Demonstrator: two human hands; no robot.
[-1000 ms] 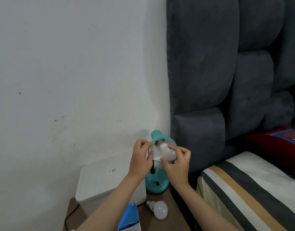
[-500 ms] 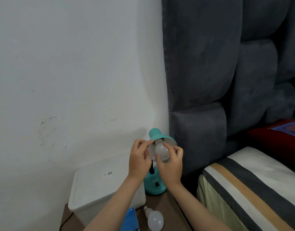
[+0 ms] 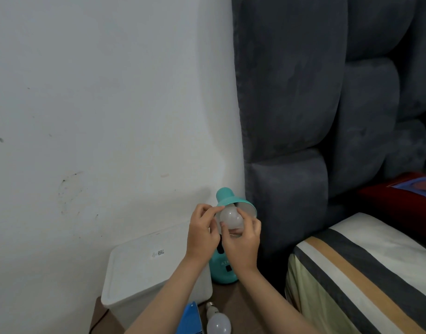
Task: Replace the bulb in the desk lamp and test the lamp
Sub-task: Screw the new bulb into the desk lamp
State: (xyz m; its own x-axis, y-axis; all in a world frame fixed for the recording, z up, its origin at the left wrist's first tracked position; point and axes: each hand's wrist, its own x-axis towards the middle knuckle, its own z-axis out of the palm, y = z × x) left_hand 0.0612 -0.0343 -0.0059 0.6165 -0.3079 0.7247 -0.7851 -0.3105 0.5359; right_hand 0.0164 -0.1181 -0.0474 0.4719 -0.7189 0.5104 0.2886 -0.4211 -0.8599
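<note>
A teal desk lamp [image 3: 223, 271] stands on a small brown table, its shade [image 3: 233, 201] tilted toward me. A white bulb [image 3: 231, 218] sits in the mouth of the shade. My right hand [image 3: 242, 244] grips the bulb from below, fingers wrapped around its globe. My left hand [image 3: 202, 235] pinches the left rim of the shade beside the bulb. A second white bulb [image 3: 218, 323] lies loose on the table near the bottom edge. The bulb's base and the socket are hidden inside the shade.
A white lidded plastic box [image 3: 149, 271] stands left of the lamp against the wall. A blue carton [image 3: 190, 319] lies by the loose bulb. A grey padded headboard [image 3: 315, 116] and a striped bed [image 3: 366, 273] fill the right side.
My right hand has shifted from the bulb's side to underneath it, and the bulb now sits deeper and straighter in the shade. My left hand stays on the shade.
</note>
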